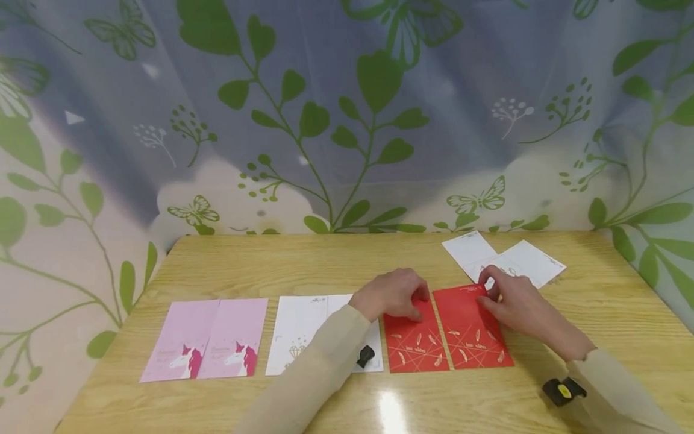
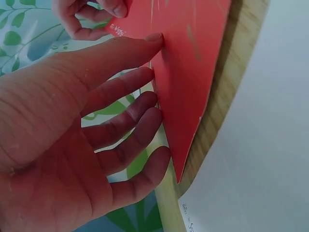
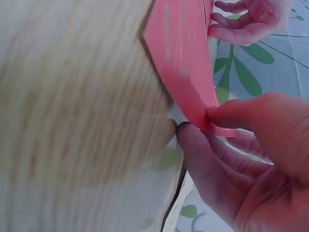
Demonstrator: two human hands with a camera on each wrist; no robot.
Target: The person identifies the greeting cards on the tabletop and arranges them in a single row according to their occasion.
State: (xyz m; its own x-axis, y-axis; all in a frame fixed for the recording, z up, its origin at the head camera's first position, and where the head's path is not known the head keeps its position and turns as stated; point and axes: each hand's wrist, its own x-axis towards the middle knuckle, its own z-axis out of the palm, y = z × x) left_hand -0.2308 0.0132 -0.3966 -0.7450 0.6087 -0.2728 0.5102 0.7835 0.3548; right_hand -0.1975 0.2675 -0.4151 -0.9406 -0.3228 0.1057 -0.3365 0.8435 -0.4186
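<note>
Two red cards with gold line patterns lie side by side on the wooden table (image 1: 271, 259). My left hand (image 1: 393, 295) rests with relaxed fingers on the top of the left red card (image 1: 414, 346). In the left wrist view the fingertips (image 2: 154, 77) touch the edge of a red card (image 2: 188, 58). My right hand (image 1: 512, 301) pinches the far right corner of the right red card (image 1: 472, 331). The right wrist view shows the thumb and a finger (image 3: 193, 137) closed on that corner, which is lifted off the wood, with the red card (image 3: 178, 48) bending up.
Two pink unicorn cards (image 1: 206, 337) lie at the left and two white cards (image 1: 298, 331) beside them, partly under my left forearm. More white cards (image 1: 520, 259) sit at the back right. A leaf-print curtain (image 1: 347, 120) hangs behind the table.
</note>
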